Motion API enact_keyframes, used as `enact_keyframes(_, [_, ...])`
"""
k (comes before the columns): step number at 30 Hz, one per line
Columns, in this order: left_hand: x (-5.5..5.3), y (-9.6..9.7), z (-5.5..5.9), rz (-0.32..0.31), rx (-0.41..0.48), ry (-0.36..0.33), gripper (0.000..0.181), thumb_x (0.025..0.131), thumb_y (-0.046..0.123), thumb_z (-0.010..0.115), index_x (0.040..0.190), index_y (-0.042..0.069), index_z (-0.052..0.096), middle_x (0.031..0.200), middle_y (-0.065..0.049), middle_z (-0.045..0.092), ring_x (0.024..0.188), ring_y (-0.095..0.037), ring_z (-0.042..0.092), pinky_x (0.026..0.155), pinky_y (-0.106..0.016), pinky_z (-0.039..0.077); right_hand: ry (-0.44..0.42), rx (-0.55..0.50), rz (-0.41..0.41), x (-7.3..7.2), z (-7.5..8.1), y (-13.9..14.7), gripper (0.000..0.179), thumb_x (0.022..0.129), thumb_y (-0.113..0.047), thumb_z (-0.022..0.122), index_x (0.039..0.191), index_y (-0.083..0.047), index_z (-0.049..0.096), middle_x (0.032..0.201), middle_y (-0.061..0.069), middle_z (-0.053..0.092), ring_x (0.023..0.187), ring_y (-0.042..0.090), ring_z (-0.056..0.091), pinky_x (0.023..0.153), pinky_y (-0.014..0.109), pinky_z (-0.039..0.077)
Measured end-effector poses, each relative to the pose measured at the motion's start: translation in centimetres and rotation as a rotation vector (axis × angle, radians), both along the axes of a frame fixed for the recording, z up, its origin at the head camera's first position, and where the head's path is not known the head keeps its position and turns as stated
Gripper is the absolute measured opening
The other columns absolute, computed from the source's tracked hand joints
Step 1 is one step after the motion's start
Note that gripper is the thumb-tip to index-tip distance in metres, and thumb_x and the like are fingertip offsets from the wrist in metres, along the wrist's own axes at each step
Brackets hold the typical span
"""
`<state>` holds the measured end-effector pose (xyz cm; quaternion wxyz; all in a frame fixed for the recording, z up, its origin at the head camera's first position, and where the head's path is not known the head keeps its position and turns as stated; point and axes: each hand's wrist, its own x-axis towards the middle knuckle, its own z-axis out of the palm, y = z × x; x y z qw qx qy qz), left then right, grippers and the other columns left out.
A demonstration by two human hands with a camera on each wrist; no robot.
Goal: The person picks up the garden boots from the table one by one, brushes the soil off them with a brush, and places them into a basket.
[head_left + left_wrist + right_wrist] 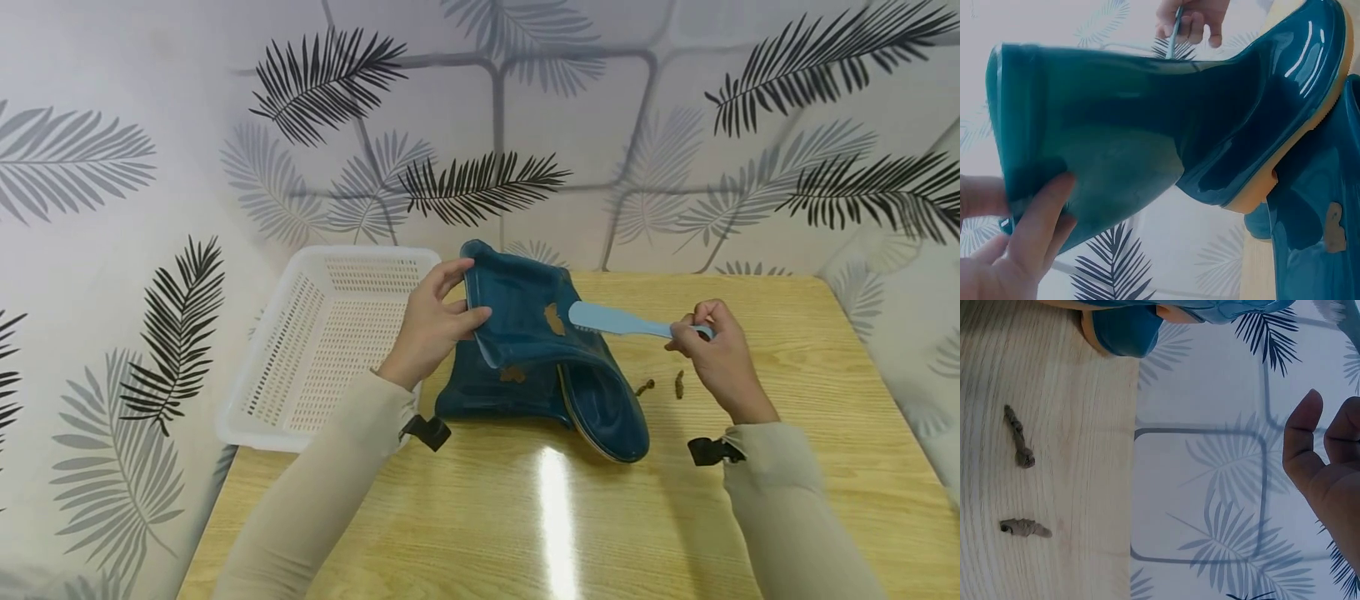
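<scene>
My left hand (431, 321) grips the shaft of a teal rubber boot (510, 292) near its top edge, fingers on one side and thumb on the other. The boot is tilted up off the table, with a brown mud patch (554, 318) on it. Beneath lies a second teal boot (480, 387), partly covered, with another brown patch (513, 374). A light blue brush (618, 318) is pinched by its handle in my right hand (720, 358). The brush head is at the raised boot, beside the mud patch; whether it touches cannot be told. The right wrist view shows its white bristles (1330, 309).
A white perforated plastic basket (258, 358) stands on the left, close to my left forearm. Two small brown clumps (1019, 437) lie on the wooden table (465, 517), right of the boots. Leaf-patterned cloth (585, 225) rises behind the table.
</scene>
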<state>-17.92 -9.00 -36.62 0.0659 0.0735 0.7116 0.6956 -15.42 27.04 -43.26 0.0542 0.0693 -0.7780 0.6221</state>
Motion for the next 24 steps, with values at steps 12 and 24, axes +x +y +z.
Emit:
enact_keyframes(12, [0.6,-0.4,-0.4,0.078,-0.02,0.216,0.051,0.092,-0.013,0.062,0.139,0.003,0.052,0.154,0.004,0.042,0.09,-0.026,0.064,0.052,-0.021,0.042,0.001,-0.048,0.026,-0.8,0.8,-1.6,0.021,0.104,-0.012,0.05,0.093,-0.01,0.032,0.085,0.004,0.044,0.072,0.016,0.05,0.079,0.022,0.052])
enact_keyframes(24, [0.7,-0.5,-0.8,0.034,-0.059,0.3,0.047,0.089,-0.016,0.062,0.134,-0.004,0.054,0.156,-0.007,0.04,0.117,-0.039,0.061,0.065,-0.018,0.052,-0.054,0.009,0.14,-2.3,1.0,-4.2,0.024,0.104,-0.011,0.051,0.097,0.0,0.03,0.094,0.01,0.044,0.076,0.016,0.051,0.082,0.024,0.054])
